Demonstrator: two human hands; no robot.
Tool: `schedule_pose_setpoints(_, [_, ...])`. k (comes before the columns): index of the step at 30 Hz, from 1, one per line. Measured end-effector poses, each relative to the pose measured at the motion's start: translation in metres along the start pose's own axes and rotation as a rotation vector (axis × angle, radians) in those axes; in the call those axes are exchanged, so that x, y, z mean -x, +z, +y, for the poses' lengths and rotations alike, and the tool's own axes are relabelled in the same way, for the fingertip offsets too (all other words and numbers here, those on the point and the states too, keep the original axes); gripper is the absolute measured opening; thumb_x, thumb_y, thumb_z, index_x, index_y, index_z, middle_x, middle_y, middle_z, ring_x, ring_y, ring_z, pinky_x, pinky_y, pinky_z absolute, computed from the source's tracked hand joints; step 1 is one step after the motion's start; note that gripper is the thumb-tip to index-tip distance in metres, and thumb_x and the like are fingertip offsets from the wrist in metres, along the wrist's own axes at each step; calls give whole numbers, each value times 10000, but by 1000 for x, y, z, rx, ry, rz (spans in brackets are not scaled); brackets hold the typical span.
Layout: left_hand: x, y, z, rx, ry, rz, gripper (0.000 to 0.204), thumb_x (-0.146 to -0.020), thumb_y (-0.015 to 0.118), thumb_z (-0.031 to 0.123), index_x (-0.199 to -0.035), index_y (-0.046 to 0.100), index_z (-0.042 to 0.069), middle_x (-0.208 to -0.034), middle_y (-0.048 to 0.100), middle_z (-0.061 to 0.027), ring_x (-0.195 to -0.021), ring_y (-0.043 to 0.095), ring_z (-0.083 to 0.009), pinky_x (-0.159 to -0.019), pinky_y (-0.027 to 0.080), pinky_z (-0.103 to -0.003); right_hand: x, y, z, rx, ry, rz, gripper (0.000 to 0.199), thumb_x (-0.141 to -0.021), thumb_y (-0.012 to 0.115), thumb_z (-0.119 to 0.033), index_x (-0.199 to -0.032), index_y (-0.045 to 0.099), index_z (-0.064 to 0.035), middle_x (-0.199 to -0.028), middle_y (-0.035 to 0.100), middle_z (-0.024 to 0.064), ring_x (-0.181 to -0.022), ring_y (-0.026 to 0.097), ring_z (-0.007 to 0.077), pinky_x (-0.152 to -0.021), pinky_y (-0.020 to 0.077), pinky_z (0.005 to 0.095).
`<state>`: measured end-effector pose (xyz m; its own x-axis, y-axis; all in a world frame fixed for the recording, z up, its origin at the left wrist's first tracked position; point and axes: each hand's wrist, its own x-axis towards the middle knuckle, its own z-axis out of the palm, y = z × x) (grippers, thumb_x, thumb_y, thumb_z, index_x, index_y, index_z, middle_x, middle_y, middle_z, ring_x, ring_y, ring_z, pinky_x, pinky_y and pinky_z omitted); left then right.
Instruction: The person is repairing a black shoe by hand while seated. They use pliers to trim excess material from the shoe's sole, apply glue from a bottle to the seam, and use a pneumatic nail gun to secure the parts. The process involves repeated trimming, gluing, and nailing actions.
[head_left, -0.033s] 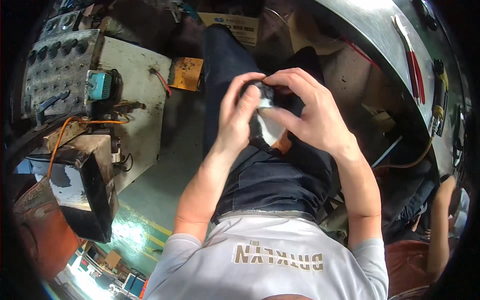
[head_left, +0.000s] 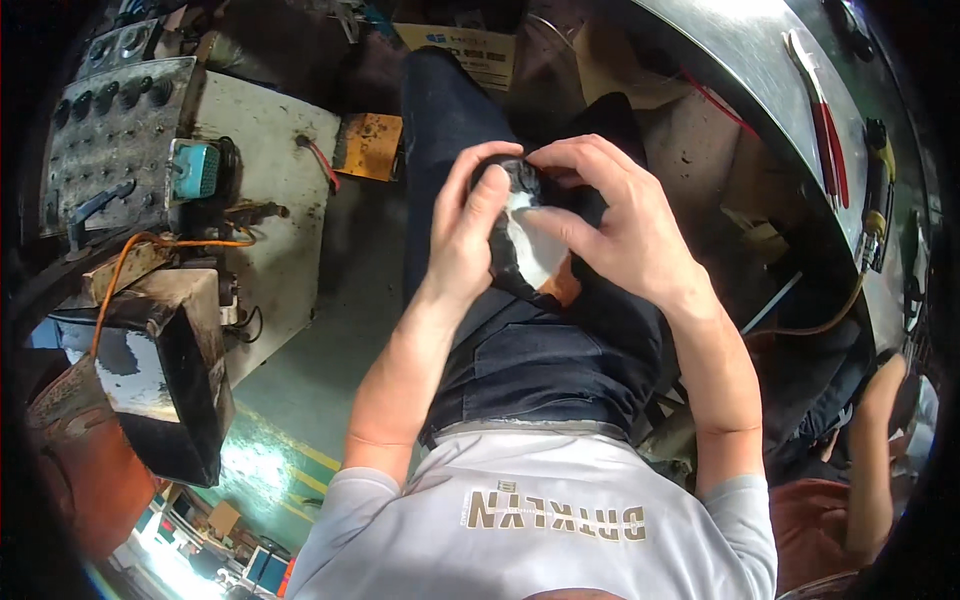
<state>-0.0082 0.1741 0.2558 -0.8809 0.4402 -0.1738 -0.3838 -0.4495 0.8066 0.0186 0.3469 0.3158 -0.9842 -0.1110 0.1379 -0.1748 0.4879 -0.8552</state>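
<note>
Above my lap I hold what looks like a black shoe upper [head_left: 507, 245], its pale white bottom or lining facing up and an orange-brown patch at the near end. My left hand [head_left: 465, 225] wraps its left side, with the thumb laid on the black edge near the top. On the other side my right hand [head_left: 625, 220] grips the far end with curled fingers. The right thumb presses on the white area. Parts of the piece are hidden beneath both hands.
At right, a curved metal table [head_left: 740, 40] bears red-handled pincers [head_left: 825, 140] and a yellow-black tool [head_left: 878, 190] with a hose. A machine with a knobbed control panel [head_left: 120, 140] stands left. A cardboard box [head_left: 465, 55] lies ahead. Another person's arm [head_left: 875, 440] shows lower right.
The black piece and my left hand have shifted slightly left. My left thumb has moved a little up and left along the edge. The right hand has barely moved.
</note>
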Motion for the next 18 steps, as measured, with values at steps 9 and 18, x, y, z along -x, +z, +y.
schedule_pose_setpoints(9, [-5, -4, -11, -24, 14, -2, 360, -1070, 505, 367, -1214, 586, 47, -1015, 610, -11, -913, 569, -58, -821, 485, -230, -1, 4, 18, 63, 60, 21, 295, -839, 798, -152, -1089, 697, -31, -995, 675, 105, -897, 711, 221, -740, 598, 349])
schedule_pose_setpoints(18, [-13, 0, -17, -216, 38, 38, 334, -1078, 487, 339, -1180, 609, 45, -983, 607, 4, -908, 546, -60, -841, 465, -236, 1, 6, 11, 395, -115, 153, 231, -793, 759, -78, -1010, 692, -37, -891, 688, 135, -766, 707, 301, -690, 589, 363])
